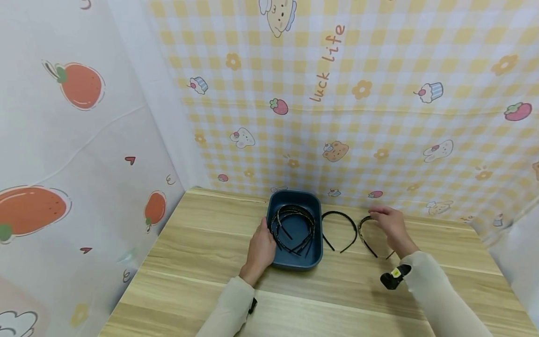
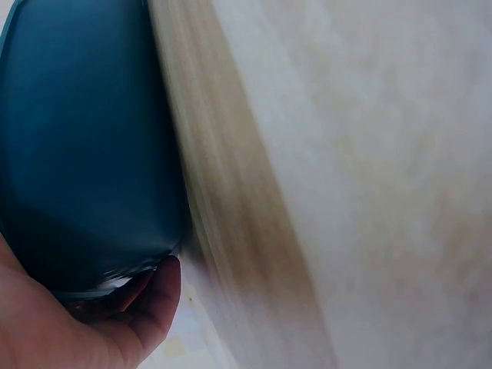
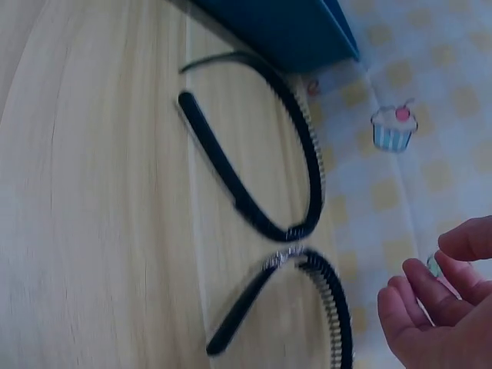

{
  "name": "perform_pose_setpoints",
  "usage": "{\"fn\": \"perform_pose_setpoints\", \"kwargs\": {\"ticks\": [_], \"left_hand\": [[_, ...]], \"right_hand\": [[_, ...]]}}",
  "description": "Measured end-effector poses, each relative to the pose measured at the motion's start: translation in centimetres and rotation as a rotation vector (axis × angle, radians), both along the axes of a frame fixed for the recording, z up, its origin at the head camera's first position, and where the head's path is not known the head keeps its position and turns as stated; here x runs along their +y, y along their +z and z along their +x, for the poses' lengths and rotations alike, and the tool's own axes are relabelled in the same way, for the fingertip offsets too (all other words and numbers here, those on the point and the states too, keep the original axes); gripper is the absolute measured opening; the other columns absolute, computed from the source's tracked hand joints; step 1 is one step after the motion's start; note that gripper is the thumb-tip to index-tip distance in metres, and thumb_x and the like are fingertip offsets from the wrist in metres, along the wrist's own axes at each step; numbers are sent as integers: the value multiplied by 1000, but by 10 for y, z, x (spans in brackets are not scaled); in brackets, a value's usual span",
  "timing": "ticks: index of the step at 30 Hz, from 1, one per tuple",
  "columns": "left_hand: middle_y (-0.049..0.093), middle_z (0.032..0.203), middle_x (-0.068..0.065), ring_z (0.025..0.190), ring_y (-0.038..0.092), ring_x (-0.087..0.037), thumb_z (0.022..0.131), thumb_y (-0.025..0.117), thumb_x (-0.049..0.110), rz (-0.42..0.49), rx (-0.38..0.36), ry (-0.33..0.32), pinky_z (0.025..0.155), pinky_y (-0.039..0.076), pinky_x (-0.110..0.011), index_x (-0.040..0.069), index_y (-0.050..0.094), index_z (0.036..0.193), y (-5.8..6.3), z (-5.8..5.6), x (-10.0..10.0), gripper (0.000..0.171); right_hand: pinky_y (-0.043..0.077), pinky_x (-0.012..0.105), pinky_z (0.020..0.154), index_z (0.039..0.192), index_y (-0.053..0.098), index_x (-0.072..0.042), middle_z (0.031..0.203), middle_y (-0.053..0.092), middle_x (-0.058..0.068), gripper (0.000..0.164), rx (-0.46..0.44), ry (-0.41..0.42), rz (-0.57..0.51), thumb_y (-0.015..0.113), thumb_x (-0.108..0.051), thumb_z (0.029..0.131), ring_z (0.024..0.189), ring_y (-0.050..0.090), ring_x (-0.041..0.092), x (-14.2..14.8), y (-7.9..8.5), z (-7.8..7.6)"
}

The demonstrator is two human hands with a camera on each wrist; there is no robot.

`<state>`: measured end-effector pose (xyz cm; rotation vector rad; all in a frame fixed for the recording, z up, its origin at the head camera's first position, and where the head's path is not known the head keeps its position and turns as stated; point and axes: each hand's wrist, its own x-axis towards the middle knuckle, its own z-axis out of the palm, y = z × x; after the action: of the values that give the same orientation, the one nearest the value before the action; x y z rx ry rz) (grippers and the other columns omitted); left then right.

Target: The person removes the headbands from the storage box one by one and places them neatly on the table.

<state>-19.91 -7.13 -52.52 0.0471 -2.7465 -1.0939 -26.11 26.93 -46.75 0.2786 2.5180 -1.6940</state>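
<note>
A dark blue bin (image 1: 296, 268) stands on the table with several black headbands (image 1: 313, 224) in it. My left hand (image 1: 262, 248) holds the bin's left wall; in the left wrist view its fingers (image 2: 157, 307) curl round the edge. To the right of the bin lies a black toothed headband (image 1: 354, 229), beside another headband with a shiny decorated part (image 1: 365, 238). Over this second headband is my right hand (image 1: 391, 227), hiding part of its band. In the right wrist view the fingers (image 3: 434, 300) are loosely bent with nothing between them, apart from the headband.
The wood-grain table (image 1: 202, 224) meets a yellow checked cloth wall (image 1: 379, 126) right behind the bin and headbands. A white printed wall (image 1: 139, 140) borders the left side. Black wrist cameras (image 1: 395, 276) are strapped to the sleeves.
</note>
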Motion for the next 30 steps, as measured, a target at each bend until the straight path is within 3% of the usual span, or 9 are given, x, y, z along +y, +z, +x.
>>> {"fn": "perform_pose_setpoints", "kwargs": {"ticks": [5, 7, 13, 30], "left_hand": [[50, 123, -19, 69, 57, -21, 93, 37, 7, -1, 3, -1, 61, 47, -34, -4, 27, 138, -1, -1, 0, 47], [51, 123, -19, 72, 58, -21, 93, 36, 7, -6, 2, 2, 64, 48, -34, -4, 27, 138, -2, -1, 0, 47], [51, 123, -18, 79, 59, -24, 94, 36, 8, -8, -4, 0, 68, 48, -36, -4, 27, 139, -3, -2, -1, 47], [52, 121, -17, 71, 57, -20, 93, 38, 7, -6, -18, -3, 64, 48, -34, -3, 27, 139, -2, -1, -1, 48]], "right_hand": [[47, 26, 81, 123, 48, 5, 126, 45, 21, 37, -6, 71, -6, 47, -17, 93, 106, 50, 24, -16, 1, -3], [47, 30, 83, 123, 49, 2, 126, 46, 20, 36, -10, 101, 4, 47, -18, 93, 104, 51, 22, -23, 1, -4], [44, 36, 88, 125, 47, 2, 128, 45, 21, 35, -35, 177, -46, 45, -15, 94, 113, 47, 32, -50, 6, -2], [40, 47, 91, 132, 40, 3, 127, 47, 25, 41, -60, 379, -67, 46, -8, 93, 114, 47, 37, -102, 9, -2]]}}
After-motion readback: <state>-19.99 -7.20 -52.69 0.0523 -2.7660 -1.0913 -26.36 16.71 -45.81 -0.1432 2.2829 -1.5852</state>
